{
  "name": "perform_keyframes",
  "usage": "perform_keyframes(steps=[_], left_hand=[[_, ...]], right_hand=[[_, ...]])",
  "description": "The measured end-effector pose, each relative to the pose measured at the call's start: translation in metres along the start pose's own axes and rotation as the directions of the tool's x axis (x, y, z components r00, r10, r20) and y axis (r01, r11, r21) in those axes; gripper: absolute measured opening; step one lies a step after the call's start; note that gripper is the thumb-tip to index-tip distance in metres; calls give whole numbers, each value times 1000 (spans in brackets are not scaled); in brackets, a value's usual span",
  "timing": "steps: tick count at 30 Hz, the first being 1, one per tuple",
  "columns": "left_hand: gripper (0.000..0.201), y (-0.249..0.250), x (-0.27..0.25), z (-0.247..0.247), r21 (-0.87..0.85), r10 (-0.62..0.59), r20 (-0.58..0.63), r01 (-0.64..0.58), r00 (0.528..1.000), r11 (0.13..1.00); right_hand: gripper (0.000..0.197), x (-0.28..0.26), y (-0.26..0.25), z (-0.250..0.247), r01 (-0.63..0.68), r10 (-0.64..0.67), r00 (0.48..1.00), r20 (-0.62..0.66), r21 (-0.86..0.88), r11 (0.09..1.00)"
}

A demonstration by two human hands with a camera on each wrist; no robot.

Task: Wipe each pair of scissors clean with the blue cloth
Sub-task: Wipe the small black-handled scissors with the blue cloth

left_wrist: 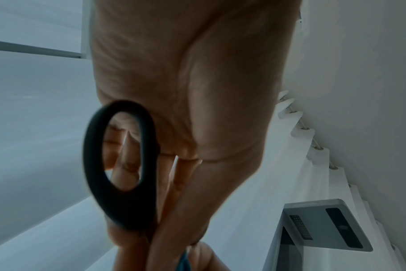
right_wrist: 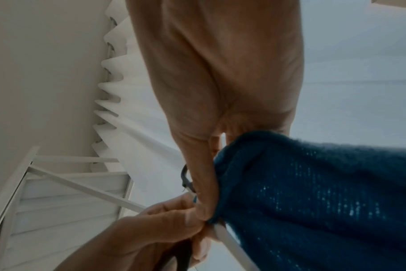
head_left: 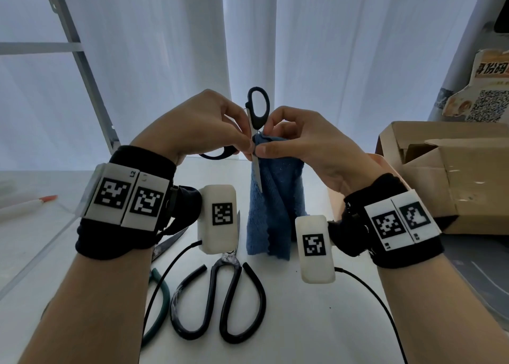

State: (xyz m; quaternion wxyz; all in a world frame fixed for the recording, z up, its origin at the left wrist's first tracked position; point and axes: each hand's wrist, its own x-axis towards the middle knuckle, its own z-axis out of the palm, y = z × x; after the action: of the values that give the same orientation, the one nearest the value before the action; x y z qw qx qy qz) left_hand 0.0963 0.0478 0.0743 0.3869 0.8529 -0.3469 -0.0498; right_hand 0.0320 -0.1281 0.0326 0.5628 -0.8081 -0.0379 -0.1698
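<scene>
The left hand (head_left: 198,128) pinches the opened black-handled scissors (head_left: 257,107) near their pivot, held above the white table (head_left: 316,322). The right hand (head_left: 311,149) pinches the blue cloth (head_left: 278,206) against one blade, the cloth hanging down.

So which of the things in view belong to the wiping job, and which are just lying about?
Part of the job:
- black-handled scissors, open, held by the left hand
- blue cloth, pinched by the right hand
- black-looped scissors on the table
- green-handled scissors on the table, partly hidden

Lying about:
- cardboard box
- marker pen
- printed card
</scene>
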Motion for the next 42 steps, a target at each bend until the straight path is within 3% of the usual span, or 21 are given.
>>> perform_keyframes(steps=[8, 23, 42], left_hand=[[6, -2, 1, 1, -2, -15, -18, 15, 1000, 1000], [5, -1, 2, 3, 1, -25, -14, 25, 1000, 1000], [5, -2, 3, 3, -8, -22, 16, 23, 1000, 1000]], right_hand=[[24, 0, 0, -2, -21, 20, 999, 32, 12, 1000], [25, 1, 4, 2, -26, 26, 999, -26, 9, 1000], [26, 2, 7, 0, -65, 62, 997, 47, 72, 995]])
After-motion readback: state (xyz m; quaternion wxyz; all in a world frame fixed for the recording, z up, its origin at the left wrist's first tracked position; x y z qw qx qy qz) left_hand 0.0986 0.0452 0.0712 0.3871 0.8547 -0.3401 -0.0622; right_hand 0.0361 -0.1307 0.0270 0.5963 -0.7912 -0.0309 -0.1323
